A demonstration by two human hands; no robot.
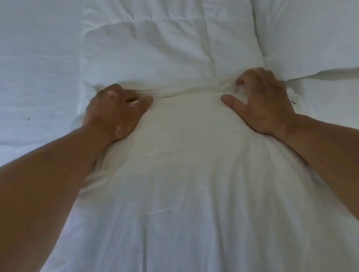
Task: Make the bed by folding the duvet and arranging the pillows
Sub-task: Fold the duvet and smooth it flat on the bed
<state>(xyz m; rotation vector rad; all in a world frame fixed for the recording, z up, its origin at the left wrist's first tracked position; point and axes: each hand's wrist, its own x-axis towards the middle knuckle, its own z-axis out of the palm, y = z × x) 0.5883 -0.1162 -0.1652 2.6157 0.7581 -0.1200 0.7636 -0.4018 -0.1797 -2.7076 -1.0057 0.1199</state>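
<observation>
A white duvet [185,179] fills the middle and lower part of the head view, bunched into a long band between my forearms. Its far edge forms a fold line at mid-height. My left hand [115,113] grips that fold on the left, fingers curled into the cloth. My right hand [261,99] holds the same fold on the right, thumb and fingers pinching the fabric. Beyond the fold lies more quilted white duvet [163,43]. A white pillow [317,19] lies at the upper right, touching the duvet's side.
The white bed sheet [14,71] stretches flat to the left, with a small dark speck on it. Everything in view is white bedding; no bed edge shows.
</observation>
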